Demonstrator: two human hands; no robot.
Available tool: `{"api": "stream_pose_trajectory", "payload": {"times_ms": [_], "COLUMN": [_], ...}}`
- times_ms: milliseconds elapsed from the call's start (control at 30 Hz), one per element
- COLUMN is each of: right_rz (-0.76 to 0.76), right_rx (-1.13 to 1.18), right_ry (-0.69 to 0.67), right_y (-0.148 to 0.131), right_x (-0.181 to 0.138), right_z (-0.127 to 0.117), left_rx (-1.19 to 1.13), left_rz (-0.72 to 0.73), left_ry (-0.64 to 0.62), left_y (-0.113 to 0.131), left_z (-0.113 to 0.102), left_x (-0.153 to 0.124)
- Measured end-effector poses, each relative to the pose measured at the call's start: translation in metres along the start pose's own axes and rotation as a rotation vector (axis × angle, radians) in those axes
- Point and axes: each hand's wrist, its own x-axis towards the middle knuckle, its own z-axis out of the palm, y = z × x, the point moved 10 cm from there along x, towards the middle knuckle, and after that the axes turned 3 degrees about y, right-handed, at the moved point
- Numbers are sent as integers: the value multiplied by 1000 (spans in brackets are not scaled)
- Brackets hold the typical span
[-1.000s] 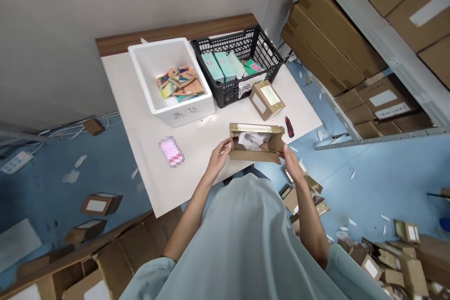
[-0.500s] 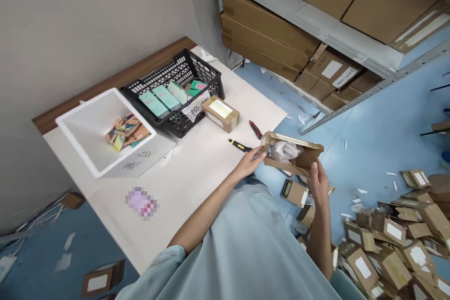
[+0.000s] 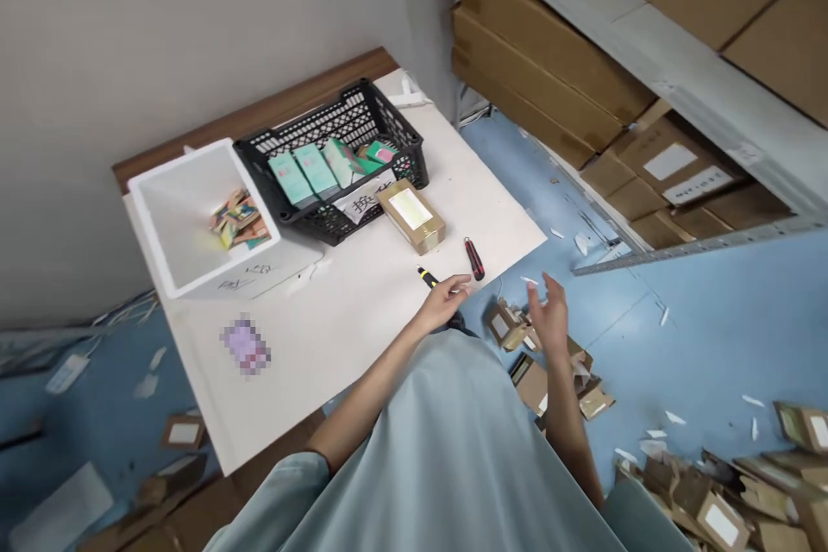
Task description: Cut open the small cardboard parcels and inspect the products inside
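Yellow knife (image 3: 426,277) lies on the bench (image 3: 349,310) near its near right edge, its near end hidden by the left hand (image 3: 443,300). That hand hangs palm down with its fingers loosely parted and nothing visible between them; whether it touches the knife I cannot tell. The right hand (image 3: 548,310) is raised off the bench's right side, thumb and fingers apart, holding nothing, above the floor (image 3: 637,379) where torn cartons (image 3: 531,381) lie. The two hands stand apart, facing each other, a pose that would suit something carried between them.

The red knife (image 3: 474,260) rests just right of the yellow one; both are probably kept there to be within easy reach. The box (image 3: 420,228) sits beside the crate (image 3: 316,228), near side, label up, perhaps so that it can be read. Green boxes (image 3: 315,168) lean in a row in the crate, likely to save room. Left of it, the white bin (image 3: 174,224) seems to gather loose, flattened packs (image 3: 242,220).
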Motion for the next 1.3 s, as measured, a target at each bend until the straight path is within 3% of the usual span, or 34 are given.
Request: {"api": "stream_pose_trajectory", "payload": {"times_ms": [200, 367, 467, 567, 633, 733, 933, 1100, 1200, 1300], "right_rz": [-293, -323, -236, -221, -309, -468, -837, -1003, -1033, -1027], "right_rx": [-80, -293, -427, -486, -454, -412, -357, -346, -365, -356], "right_ry": [-434, -632, -687, -617, -572, -625, -882, -1094, -1189, -1185], "right_y": [-105, -162, -176, -185, -196, -210, -246, -243, -225, -209], "right_x": [49, 69, 75, 80, 76, 53, -40, -128, -169, -190], "right_z": [158, 274, 321, 338, 338, 337, 336, 353, 366, 375], "left_rx": [-50, -128, -174, -225, -251, -264, -157, -77, -25, -20], "left_rz": [-108, -203, -235, -264, -274, -273, -299, -321, -355, -361], "left_ry": [360, 655, 796, 881, 906, 918, 1007, 1052, 1006, 953], "left_y": [-27, -55, -69, -82, -89, -98, -118, -149, -176, -203], "left_z": [-92, -144, -161, -171, -178, -193, -252, -300, -312, -309], "left_x": [-38, -100, -135, -160, -170, -180, -199, -210, -222, -239]}}
